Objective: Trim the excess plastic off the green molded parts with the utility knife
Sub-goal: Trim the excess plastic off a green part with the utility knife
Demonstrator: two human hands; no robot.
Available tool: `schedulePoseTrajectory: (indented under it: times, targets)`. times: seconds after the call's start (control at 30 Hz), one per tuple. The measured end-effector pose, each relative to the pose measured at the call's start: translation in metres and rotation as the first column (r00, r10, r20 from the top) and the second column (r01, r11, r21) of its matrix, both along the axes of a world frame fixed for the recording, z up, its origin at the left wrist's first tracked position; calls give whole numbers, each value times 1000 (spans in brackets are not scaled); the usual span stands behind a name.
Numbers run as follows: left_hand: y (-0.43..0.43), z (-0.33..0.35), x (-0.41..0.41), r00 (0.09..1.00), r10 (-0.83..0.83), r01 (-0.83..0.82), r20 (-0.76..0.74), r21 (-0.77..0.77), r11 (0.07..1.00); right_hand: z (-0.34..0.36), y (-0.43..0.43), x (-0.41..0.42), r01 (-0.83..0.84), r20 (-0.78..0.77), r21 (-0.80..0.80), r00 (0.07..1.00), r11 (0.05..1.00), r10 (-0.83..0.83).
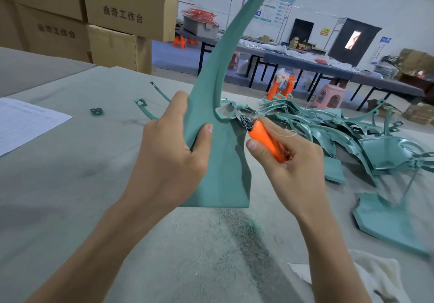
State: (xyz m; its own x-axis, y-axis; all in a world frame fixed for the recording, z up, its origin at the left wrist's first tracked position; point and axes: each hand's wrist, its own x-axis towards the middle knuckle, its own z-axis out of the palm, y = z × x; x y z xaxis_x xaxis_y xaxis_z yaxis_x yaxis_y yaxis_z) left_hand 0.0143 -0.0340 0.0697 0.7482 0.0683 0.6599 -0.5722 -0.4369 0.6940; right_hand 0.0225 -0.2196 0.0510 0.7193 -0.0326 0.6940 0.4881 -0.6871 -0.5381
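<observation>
**Workshop trimming, mid-job**

Cardboard boxes [105,16] are stacked at the far left behind the grey surface [70,185], where a paper sheet [28,124] lies. The left hand [169,157] closes its grip round the wide lower end of a long curved green part [223,161], held upright, thumb on its face. Just to the right, the right hand [288,161] wraps its grip round an orange utility knife [265,140], whose tip is at a notch in the part's edge. Green shavings [242,237] litter the surface below, so some trimming looks done. Further right lies a heap of green parts [328,126]. Which of these are trimmed cannot be told, and much work likely remains.
</observation>
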Motion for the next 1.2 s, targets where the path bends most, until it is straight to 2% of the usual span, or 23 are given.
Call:
schedulePoseTrajectory:
  times: [0.1, 0.13, 0.2, 0.3, 0.4, 0.5, 0.6, 0.73, 0.9, 1.07, 1.2]
  targets:
    - [3, 2, 1, 999, 35, -35, 6, 33, 999, -1, 1, -1, 75, 87, -66, 994, 995, -69]
    - [4, 3, 1, 999, 47, -47, 6, 33, 998, 0, 1, -1, 75, 104, -49, 992, 996, -70]
    - [6, 3, 2, 998, 58, -58, 1, 31, 998, 1, 0, -1, -4, 94, 85, 996, 996, -4]
    - [7, 4, 1, 1000, 22, -22, 1, 60, 998, 6, -3, -2, -152, 25, 298, 988, 942, 152]
    - [8, 5, 1, 997, -63, 67, -53, 78, 995, 11, -8, -3, -217, -91, 455, 954, 864, 287]
    - [10, 5, 2, 970, -173, 187, -173, 68, 980, 12, -10, -4, -304, -213, 523, 858, 796, 468]
    - [11, 6, 3, 932, -265, 291, -249, 74, 954, 12, -9, -4, -325, -263, 542, 811, 775, 523]
    - [16, 5, 3, 867, -378, 413, -325, 44, 910, 15, -10, -7, -335, -298, 473, 810, 815, 506]
    - [21, 4, 5, 741, -515, 533, -431, -88, 841, 15, -12, -10, -342, -289, 359, 844, 868, 452]
    - [21, 1, 8, 735, -514, 527, -443, -105, 843, 9, -4, -3, -260, -269, 409, 881, 875, 388]
    - [21, -1, 10, 743, -515, 514, -427, -130, 848, 1, 8, 0, -154, -192, 434, 947, 887, 258]
